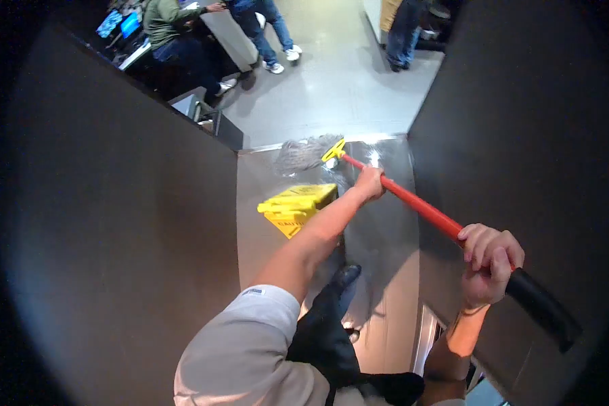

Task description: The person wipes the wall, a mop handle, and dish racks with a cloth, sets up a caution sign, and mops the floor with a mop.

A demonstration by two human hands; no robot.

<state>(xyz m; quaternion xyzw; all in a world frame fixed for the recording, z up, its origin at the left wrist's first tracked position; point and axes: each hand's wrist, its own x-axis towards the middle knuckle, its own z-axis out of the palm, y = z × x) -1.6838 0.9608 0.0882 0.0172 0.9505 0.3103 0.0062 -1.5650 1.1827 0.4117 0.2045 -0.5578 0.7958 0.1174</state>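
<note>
A mop with a red handle [423, 208] runs from the lower right up to a yellow clamp [334, 150]. Its grey mop head [300, 155] lies on the floor near the doorway strip. My left hand [369, 184] is closed round the handle's lower part, close to the clamp. Higher up the handle, my right hand [490, 260] grips it just below the black end grip [545, 308]. A yellow caution sign [298, 203] stands on the floor beside my left forearm, partly hidden by it.
Dark walls [142, 203] rise on both sides of the narrow passage. Wet, shiny floor [379, 223] shows under the handle. Beyond the doorway are several people, one in a green top [164, 24], by desks with screens [130, 25]. A dark bin [229, 132] is at the left corner.
</note>
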